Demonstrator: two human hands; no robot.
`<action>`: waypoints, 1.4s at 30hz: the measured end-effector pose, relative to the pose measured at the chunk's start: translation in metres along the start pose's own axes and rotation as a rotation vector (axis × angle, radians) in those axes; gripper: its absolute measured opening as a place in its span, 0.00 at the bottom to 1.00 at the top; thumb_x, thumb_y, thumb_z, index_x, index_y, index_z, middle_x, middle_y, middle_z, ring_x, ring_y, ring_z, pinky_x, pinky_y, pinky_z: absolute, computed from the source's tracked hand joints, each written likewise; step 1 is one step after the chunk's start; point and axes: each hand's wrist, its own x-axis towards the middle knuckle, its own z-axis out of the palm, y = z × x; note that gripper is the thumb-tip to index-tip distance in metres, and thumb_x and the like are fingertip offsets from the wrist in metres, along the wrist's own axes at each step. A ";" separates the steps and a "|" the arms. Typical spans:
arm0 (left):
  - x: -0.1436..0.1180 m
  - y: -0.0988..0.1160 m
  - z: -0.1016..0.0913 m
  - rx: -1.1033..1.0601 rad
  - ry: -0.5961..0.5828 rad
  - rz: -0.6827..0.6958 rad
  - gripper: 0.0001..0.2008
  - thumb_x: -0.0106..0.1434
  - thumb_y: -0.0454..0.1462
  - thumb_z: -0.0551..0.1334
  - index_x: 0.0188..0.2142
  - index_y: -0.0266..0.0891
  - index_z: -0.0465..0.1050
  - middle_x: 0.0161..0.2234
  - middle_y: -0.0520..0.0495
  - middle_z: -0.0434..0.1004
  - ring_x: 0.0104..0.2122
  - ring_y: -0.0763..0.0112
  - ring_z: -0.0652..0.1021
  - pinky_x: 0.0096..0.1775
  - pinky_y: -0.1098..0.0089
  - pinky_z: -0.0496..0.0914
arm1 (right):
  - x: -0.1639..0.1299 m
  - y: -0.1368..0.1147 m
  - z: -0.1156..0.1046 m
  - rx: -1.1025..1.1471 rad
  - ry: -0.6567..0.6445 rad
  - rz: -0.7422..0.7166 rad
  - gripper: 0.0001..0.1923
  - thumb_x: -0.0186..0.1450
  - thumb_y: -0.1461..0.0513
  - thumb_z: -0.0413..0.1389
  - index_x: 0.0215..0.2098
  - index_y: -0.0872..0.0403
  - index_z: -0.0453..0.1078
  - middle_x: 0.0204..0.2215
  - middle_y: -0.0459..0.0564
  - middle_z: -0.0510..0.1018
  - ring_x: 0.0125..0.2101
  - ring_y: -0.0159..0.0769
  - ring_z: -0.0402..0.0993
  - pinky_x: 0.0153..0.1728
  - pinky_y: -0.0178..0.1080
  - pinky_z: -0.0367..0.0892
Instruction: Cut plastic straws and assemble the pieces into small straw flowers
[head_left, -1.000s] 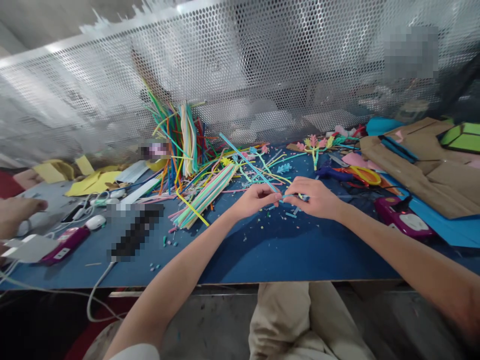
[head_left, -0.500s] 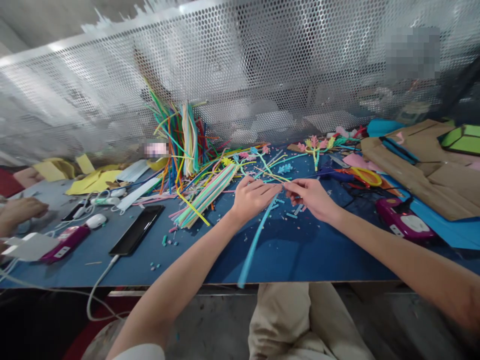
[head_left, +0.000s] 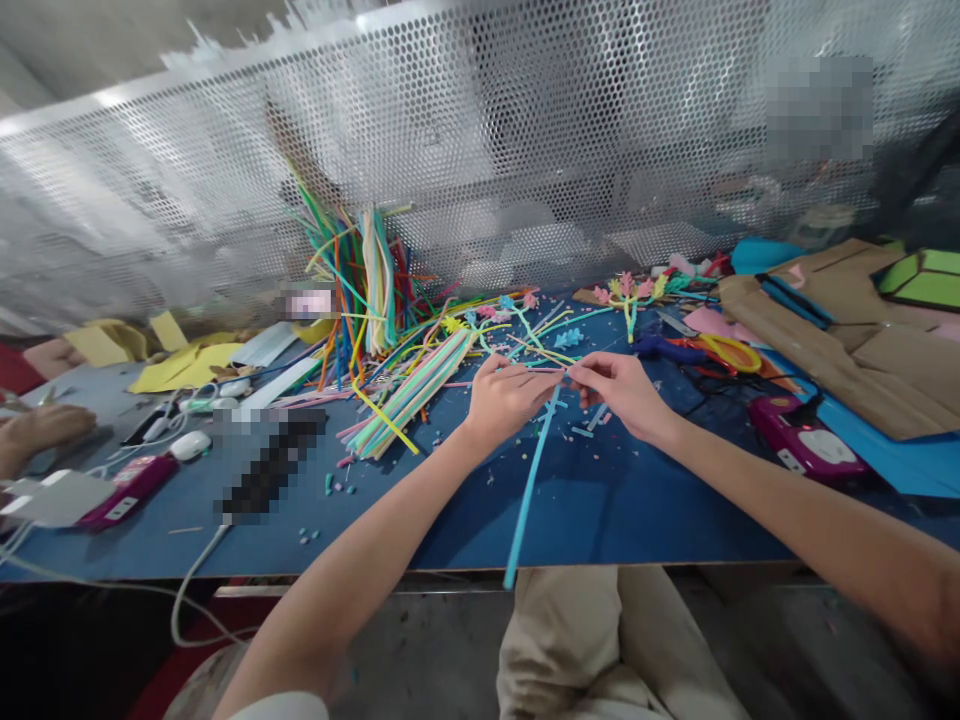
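Both hands meet at frame centre over the blue table. Left hand & right hand pinch the top of a light-blue pipe cleaner, which hangs twd the bottom edge. Best to keep pinch pts close tog, twist w/ fingertips only.

Both forearms extended forward, converging; left hand and right hand pinched closed, fingertips nearly meeting.
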 end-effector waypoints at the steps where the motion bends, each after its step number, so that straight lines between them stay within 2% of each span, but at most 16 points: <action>1: 0.000 0.001 0.001 -0.045 0.002 -0.047 0.09 0.69 0.41 0.61 0.41 0.48 0.82 0.30 0.50 0.84 0.30 0.71 0.81 0.38 0.66 0.65 | -0.001 -0.001 -0.001 -0.050 0.001 -0.050 0.15 0.60 0.49 0.63 0.33 0.52 0.77 0.28 0.48 0.78 0.24 0.33 0.71 0.27 0.39 0.71; 5: 0.002 0.006 0.003 -0.443 -0.055 -0.335 0.14 0.67 0.48 0.63 0.38 0.44 0.83 0.35 0.48 0.85 0.31 0.69 0.81 0.35 0.69 0.69 | -0.004 -0.008 -0.004 -0.252 -0.015 -0.210 0.14 0.64 0.49 0.59 0.34 0.50 0.77 0.31 0.49 0.79 0.27 0.36 0.72 0.29 0.39 0.69; 7: 0.004 0.006 0.001 -0.692 -0.149 -0.499 0.18 0.66 0.51 0.63 0.37 0.41 0.83 0.31 0.47 0.84 0.26 0.71 0.78 0.28 0.71 0.67 | -0.006 -0.011 -0.005 -0.291 -0.039 -0.266 0.13 0.65 0.50 0.58 0.35 0.50 0.77 0.32 0.49 0.79 0.30 0.37 0.73 0.31 0.39 0.68; 9: 0.006 0.006 -0.003 -0.915 -0.285 -0.598 0.20 0.64 0.52 0.64 0.35 0.38 0.83 0.26 0.47 0.81 0.20 0.75 0.72 0.23 0.73 0.62 | -0.007 -0.014 -0.007 -0.308 -0.071 -0.327 0.11 0.66 0.52 0.59 0.35 0.49 0.77 0.33 0.49 0.79 0.33 0.38 0.73 0.34 0.40 0.68; 11: 0.008 0.005 -0.006 -1.096 -0.386 -0.631 0.20 0.63 0.52 0.65 0.33 0.36 0.82 0.25 0.47 0.79 0.19 0.78 0.67 0.21 0.73 0.59 | -0.009 -0.015 -0.008 -0.327 -0.104 -0.363 0.11 0.66 0.52 0.59 0.36 0.49 0.78 0.36 0.50 0.80 0.36 0.40 0.74 0.36 0.42 0.69; 13: 0.008 0.005 -0.008 -1.214 -0.427 -0.636 0.20 0.61 0.52 0.66 0.31 0.35 0.81 0.25 0.47 0.78 0.20 0.79 0.66 0.22 0.73 0.59 | -0.011 -0.016 -0.009 -0.341 -0.129 -0.367 0.11 0.66 0.51 0.59 0.36 0.48 0.78 0.37 0.51 0.80 0.37 0.41 0.74 0.37 0.43 0.69; 17: 0.007 0.005 -0.009 -1.297 -0.530 -0.601 0.20 0.63 0.51 0.65 0.28 0.36 0.78 0.22 0.49 0.74 0.21 0.78 0.66 0.24 0.72 0.59 | -0.010 -0.014 -0.010 -0.331 -0.191 -0.413 0.09 0.66 0.52 0.59 0.35 0.47 0.78 0.34 0.50 0.79 0.37 0.40 0.73 0.39 0.43 0.69; 20: 0.007 0.006 -0.009 -1.303 -0.517 -0.565 0.19 0.63 0.51 0.65 0.27 0.36 0.76 0.24 0.48 0.75 0.22 0.77 0.68 0.25 0.71 0.61 | -0.008 -0.013 -0.010 -0.325 -0.209 -0.453 0.08 0.66 0.54 0.60 0.34 0.47 0.78 0.34 0.49 0.80 0.37 0.39 0.73 0.41 0.43 0.67; 23: 0.008 0.008 -0.011 -1.217 -0.449 -0.533 0.19 0.63 0.51 0.65 0.31 0.36 0.76 0.28 0.47 0.77 0.23 0.77 0.69 0.26 0.72 0.62 | -0.007 -0.011 -0.009 -0.341 -0.187 -0.421 0.09 0.66 0.53 0.59 0.35 0.49 0.76 0.35 0.49 0.79 0.35 0.37 0.73 0.37 0.40 0.66; 25: 0.008 0.009 -0.011 -1.066 -0.400 -0.488 0.19 0.65 0.51 0.63 0.31 0.36 0.77 0.31 0.46 0.78 0.24 0.77 0.71 0.27 0.72 0.63 | -0.007 -0.011 -0.008 -0.349 -0.170 -0.373 0.11 0.67 0.52 0.58 0.35 0.50 0.75 0.35 0.49 0.79 0.33 0.36 0.73 0.34 0.39 0.66; 28: 0.007 0.008 -0.009 -0.756 -0.290 -0.394 0.17 0.68 0.48 0.60 0.32 0.38 0.79 0.35 0.47 0.79 0.28 0.75 0.74 0.30 0.72 0.65 | -0.007 -0.010 -0.006 -0.353 -0.134 -0.296 0.14 0.67 0.51 0.58 0.35 0.52 0.75 0.33 0.49 0.79 0.32 0.35 0.73 0.31 0.37 0.67; 31: 0.004 0.006 -0.005 -0.396 -0.174 -0.283 0.12 0.69 0.45 0.61 0.35 0.41 0.78 0.31 0.50 0.81 0.29 0.73 0.77 0.33 0.71 0.65 | -0.005 -0.007 -0.005 -0.345 -0.093 -0.218 0.16 0.66 0.49 0.58 0.37 0.52 0.77 0.30 0.49 0.79 0.28 0.34 0.72 0.27 0.35 0.66; 34: 0.001 0.002 -0.004 -0.077 -0.089 -0.111 0.10 0.69 0.43 0.61 0.37 0.43 0.79 0.30 0.51 0.82 0.30 0.72 0.78 0.35 0.68 0.63 | -0.003 -0.005 -0.003 -0.298 -0.074 -0.141 0.18 0.65 0.47 0.59 0.36 0.53 0.77 0.27 0.48 0.78 0.23 0.31 0.68 0.22 0.34 0.63; 37: 0.001 0.002 -0.008 0.057 -0.057 0.017 0.08 0.70 0.40 0.60 0.39 0.45 0.78 0.30 0.53 0.83 0.30 0.74 0.79 0.34 0.67 0.61 | -0.003 -0.002 0.000 -0.202 -0.046 -0.050 0.19 0.63 0.46 0.60 0.34 0.54 0.77 0.25 0.47 0.77 0.19 0.28 0.64 0.19 0.34 0.62; 42: 0.005 0.005 -0.012 0.149 -0.044 0.134 0.08 0.70 0.35 0.59 0.39 0.45 0.78 0.30 0.52 0.83 0.30 0.74 0.79 0.34 0.66 0.58 | -0.002 0.002 0.001 -0.125 0.015 0.084 0.19 0.59 0.46 0.64 0.33 0.54 0.77 0.24 0.46 0.76 0.17 0.27 0.63 0.15 0.33 0.61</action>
